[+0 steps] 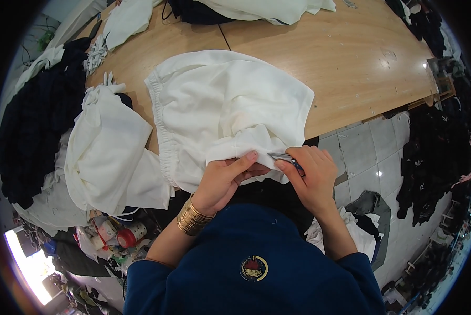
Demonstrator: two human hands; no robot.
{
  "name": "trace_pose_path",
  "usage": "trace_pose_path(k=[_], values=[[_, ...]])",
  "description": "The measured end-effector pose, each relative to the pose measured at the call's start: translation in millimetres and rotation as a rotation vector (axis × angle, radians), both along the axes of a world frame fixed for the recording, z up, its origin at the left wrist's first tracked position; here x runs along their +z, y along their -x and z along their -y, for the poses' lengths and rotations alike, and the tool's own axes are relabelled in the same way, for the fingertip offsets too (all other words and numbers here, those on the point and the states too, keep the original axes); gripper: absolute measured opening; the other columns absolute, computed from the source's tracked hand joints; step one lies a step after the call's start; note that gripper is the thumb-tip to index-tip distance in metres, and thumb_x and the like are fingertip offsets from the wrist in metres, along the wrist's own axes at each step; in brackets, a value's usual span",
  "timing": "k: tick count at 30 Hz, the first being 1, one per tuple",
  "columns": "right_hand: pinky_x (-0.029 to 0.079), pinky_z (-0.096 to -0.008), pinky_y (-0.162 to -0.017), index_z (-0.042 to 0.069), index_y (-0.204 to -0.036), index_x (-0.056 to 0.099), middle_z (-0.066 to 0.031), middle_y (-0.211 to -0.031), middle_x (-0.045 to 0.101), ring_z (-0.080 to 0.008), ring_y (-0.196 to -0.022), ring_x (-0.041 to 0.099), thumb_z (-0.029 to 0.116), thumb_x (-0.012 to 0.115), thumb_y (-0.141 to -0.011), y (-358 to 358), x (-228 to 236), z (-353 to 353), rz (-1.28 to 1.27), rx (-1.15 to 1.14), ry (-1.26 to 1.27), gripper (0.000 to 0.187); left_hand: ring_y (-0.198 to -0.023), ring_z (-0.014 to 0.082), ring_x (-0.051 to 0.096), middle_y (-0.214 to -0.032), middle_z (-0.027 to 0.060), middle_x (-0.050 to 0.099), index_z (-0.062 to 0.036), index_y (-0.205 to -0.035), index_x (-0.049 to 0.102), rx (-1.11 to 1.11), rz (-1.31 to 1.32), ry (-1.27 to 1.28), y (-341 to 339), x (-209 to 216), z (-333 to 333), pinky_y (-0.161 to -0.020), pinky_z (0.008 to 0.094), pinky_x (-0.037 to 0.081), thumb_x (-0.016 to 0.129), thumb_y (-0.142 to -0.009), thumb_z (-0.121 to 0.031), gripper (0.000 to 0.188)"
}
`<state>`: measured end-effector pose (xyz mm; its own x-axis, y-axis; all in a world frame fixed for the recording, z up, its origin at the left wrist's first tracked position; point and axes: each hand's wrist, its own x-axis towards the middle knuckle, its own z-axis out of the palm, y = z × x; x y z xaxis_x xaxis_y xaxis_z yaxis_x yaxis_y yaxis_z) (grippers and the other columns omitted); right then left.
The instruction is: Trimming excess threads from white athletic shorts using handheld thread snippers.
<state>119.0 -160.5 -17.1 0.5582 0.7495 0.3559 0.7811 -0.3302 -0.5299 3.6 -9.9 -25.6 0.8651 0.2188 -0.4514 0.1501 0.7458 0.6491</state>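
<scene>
A pair of white shorts with a gathered elastic waistband lies spread at the near edge of the table. My left hand grips a fold of the shorts, its thumb on top and its fingers underneath. In my right hand is a pair of thread snips, metal blades pointing left against the white cloth near the left fingertips. The handle of the snips is mostly hidden in the right palm. Gold bangles circle my left wrist.
More white garments hang over the table edge at left, beside dark clothing. White and navy cloth lies across the far side of the wooden table. Dark clothes are piled at right. A grey bag with fabric stands on the tiled floor.
</scene>
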Motion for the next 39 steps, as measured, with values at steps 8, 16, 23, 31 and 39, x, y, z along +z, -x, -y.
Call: trace_pose_path(k=[8,16,23,31,39], values=[[0.041,-0.0257,-0.059,0.004,-0.094,0.057,-0.0059,-0.071,0.057,-0.0125,-0.062,0.050,0.015,0.069,-0.077,-27.4,-3.8,24.2,-0.376,-0.437,-0.171,0.023,-0.078,0.0234,0.065,-0.097,0.0136,0.063,0.0039,-0.103,0.056,-0.023,-0.258,-0.139,48.2,-27.1,-42.1,-0.072,0.0328,0.054,0.052,-0.092,-0.022,0.028],[0.040,-0.0249,-0.055,-0.001,-0.083,0.061,-0.0056,-0.068,0.059,-0.0110,-0.059,0.049,0.017,0.069,-0.079,-65.8,-39.5,54.3,-0.239,-0.609,-0.122,0.020,-0.060,0.0191,0.065,-0.081,0.0127,0.064,0.0044,-0.089,0.057,-0.380,-0.338,-0.502,88.4,4.2,-102.0,-0.058,0.0245,0.053,0.047,-0.093,-0.021,0.028],[0.038,-0.0224,-0.055,-0.002,-0.081,0.063,0.0006,-0.063,0.054,-0.0063,-0.060,0.046,0.020,0.068,-0.079,-49.7,-64.3,-17.0,-0.877,-0.314,-0.049,0.023,-0.084,0.0183,0.062,-0.089,0.0086,0.064,0.0029,-0.106,0.056,-0.052,0.060,-1.103,7.2,-3.3,-35.5,-0.079,0.0283,0.049,0.062,-0.082,-0.008,0.027],[0.043,-0.0195,-0.072,-0.002,-0.097,0.064,-0.0023,-0.083,0.063,-0.0058,-0.078,0.054,0.009,0.062,-0.083,-41.7,25.0,-64.2,-0.949,0.084,-0.350,0.018,-0.076,0.0058,0.052,-0.083,-0.0003,0.060,0.0035,-0.101,0.059,0.074,0.039,-0.574,-28.7,-2.9,-48.7,-0.071,0.0208,0.042,0.053,-0.091,-0.022,0.028],[0.042,-0.0212,-0.070,0.005,-0.099,0.064,0.0047,-0.092,0.063,-0.0058,-0.075,0.054,0.009,0.068,-0.076,-39.0,-10.1,-52.5,-0.548,0.089,0.075,0.023,-0.080,0.0063,0.056,-0.092,0.0007,0.062,0.0007,-0.105,0.059,0.237,0.043,-0.445,-5.0,3.0,-69.9,-0.076,0.0210,0.045,0.048,-0.094,-0.023,0.028]])
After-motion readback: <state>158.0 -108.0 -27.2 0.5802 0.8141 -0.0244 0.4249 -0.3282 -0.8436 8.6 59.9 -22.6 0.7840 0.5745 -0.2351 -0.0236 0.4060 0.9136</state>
